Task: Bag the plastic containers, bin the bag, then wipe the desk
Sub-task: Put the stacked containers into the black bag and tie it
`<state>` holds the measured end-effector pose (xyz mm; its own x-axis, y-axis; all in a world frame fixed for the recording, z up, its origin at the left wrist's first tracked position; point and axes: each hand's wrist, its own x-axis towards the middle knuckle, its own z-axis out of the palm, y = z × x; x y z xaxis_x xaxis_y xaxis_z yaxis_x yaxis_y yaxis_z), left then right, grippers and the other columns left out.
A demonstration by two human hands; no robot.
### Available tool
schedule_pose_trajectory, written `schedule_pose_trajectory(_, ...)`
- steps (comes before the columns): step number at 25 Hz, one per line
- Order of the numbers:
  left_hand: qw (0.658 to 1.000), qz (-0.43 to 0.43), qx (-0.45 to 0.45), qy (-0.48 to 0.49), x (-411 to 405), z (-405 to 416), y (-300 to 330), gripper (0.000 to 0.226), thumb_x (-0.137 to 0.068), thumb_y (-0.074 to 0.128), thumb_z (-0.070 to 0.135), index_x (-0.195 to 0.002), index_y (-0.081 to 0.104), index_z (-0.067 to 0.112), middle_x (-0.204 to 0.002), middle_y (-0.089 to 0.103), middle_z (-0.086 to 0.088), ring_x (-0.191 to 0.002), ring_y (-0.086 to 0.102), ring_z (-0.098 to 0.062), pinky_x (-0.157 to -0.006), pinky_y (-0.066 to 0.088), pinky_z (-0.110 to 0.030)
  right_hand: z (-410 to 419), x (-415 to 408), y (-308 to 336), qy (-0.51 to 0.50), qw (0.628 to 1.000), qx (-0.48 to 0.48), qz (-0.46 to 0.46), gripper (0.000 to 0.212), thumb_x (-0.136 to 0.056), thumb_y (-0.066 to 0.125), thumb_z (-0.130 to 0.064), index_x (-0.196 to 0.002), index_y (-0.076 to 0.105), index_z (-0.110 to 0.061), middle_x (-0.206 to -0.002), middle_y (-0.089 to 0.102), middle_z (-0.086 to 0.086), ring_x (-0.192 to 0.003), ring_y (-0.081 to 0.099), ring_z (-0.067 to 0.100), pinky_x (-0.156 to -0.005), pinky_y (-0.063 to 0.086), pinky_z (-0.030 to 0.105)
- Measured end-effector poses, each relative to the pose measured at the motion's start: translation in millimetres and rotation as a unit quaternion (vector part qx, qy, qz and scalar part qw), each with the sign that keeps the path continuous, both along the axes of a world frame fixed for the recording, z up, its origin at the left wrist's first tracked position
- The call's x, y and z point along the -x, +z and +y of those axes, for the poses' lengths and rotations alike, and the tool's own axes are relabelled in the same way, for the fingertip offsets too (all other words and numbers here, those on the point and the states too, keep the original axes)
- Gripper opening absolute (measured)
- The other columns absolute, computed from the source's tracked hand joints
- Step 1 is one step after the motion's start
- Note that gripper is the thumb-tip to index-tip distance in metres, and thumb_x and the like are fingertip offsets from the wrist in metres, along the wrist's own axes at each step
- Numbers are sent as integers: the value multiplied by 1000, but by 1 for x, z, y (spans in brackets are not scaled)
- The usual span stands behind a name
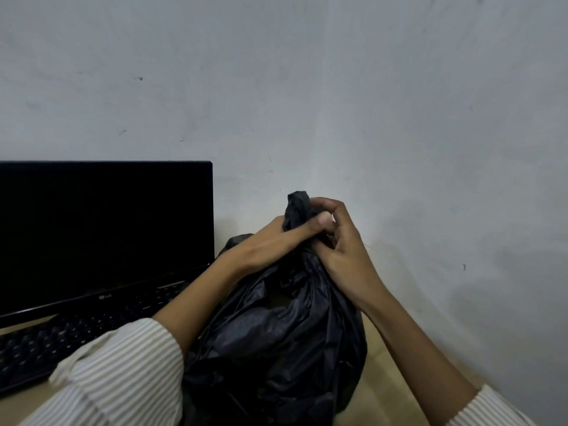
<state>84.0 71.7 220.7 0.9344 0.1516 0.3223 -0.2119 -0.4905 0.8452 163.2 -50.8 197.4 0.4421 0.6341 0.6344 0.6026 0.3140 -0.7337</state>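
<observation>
A full black plastic bag [276,339] stands on the wooden desk [396,370] in front of me. Its top is gathered into a twisted neck that sticks up between my hands. My left hand [273,241] grips the neck from the left, thumb pressed across it. My right hand [344,244] closes on the same neck from the right, fingers curled around the plastic. The bag hides whatever is inside; no plastic containers show.
A dark LG monitor [104,229] stands at the left against the grey wall [338,87]. A black keyboard [61,342] lies in front of it, right beside the bag. The wall runs close along the desk's right side.
</observation>
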Motion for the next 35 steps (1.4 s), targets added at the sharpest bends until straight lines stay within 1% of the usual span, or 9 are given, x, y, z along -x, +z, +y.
schedule_pose_trajectory(2,998,-30,27,52,-3,1,-2,45,-95,37,58,-110,68,30,-105,73,2,-102,67,-9,-96,48,-33,2,-1,-4,-41,999,-4,-9,44,-85,62,-10,-120,47,-30,-106,66,-8,-97,67,14,-89,54,40)
schedule_pose_trajectory(8,994,-53,93,11,-3,-4,-5,40,-98,31,54,-120,60,40,-122,65,16,-116,57,1,-104,43,-24,6,-8,3,30,960,22,278,33,-92,62,-34,-117,63,-14,-115,70,9,-104,69,22,-96,51,44)
schedule_pose_trajectory(14,995,-12,38,92,-14,11,-4,58,-94,26,63,-109,63,21,-101,72,-4,-93,68,-16,-93,49,-37,8,-6,-4,-77,979,-135,135,12,-93,60,-18,-95,71,-16,-103,65,10,-99,65,24,-90,54,42)
schedule_pose_trajectory(17,995,16,-46,89,-17,20,2,48,-93,31,53,-81,58,16,-82,66,3,-78,59,-11,-84,45,-38,0,-2,-7,-27,993,-108,26,15,-92,60,-13,-96,73,-21,-99,54,3,-95,61,19,-84,52,33)
schedule_pose_trajectory(20,998,44,22,25,-18,22,6,43,-97,40,48,-65,48,20,-61,47,8,-59,42,-10,-64,35,-31,-7,0,-5,-30,991,-25,-126,17,-89,58,-20,-91,74,-21,-97,49,-1,-85,58,9,-75,44,17)
schedule_pose_trajectory(24,996,20,82,39,-16,13,14,40,-98,42,44,-69,47,17,-59,45,5,-52,42,-9,-52,35,-22,-7,0,-1,-105,988,27,-107,6,-80,75,-26,-81,71,-22,-94,50,-6,-84,58,7,-71,41,13)
schedule_pose_trajectory(26,999,-7,23,44,-15,13,14,35,-99,42,42,-74,45,17,-63,46,4,-57,43,-9,-57,37,-23,-3,-3,0,-143,985,66,-71,30,-72,81,-30,-87,55,-25,-93,53,-5,-82,59,12,-66,43,20)
schedule_pose_trajectory(31,969,-73,-207,110,-8,14,8,23,-100,39,36,-92,52,19,-81,63,3,-77,58,-18,-78,46,-37,-2,-11,14,-239,941,181,-157,24,-79,69,-24,-100,60,-19,-93,66,-3,-90,60,17,-70,43,24)
schedule_pose_trajectory(35,964,-138,-195,121,-4,7,2,21,-99,34,35,-93,47,20,-83,65,-7,-77,58,-29,-77,47,-46,8,-1,12,-378,857,257,-237,17,-93,47,-25,-89,49,-8,-81,54,9,-77,50,32,-62,35,35)
